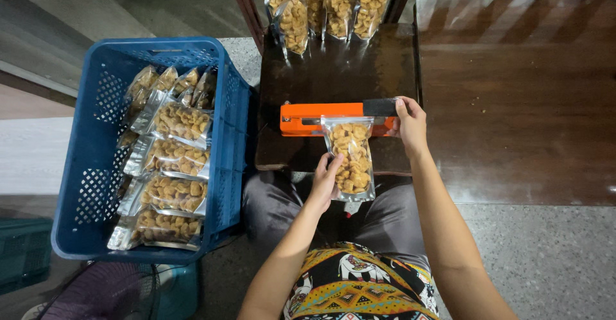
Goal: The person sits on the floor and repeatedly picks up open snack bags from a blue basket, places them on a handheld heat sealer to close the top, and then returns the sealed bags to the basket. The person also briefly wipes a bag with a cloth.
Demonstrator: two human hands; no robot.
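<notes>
Snack pouch in left hand

Orange heat sealer with black handle. Clear pouch of golden-brown snacks at the sealer. Blue lattice-walled crate at nine o'clock, full of silver-edged clear packets with the same golden-brown filling. Dark glossy brown worktop. Speckled grey floor. Multicoloured patterned garment with elephant motifs in yellow, black and white at six o'clock.
</notes>
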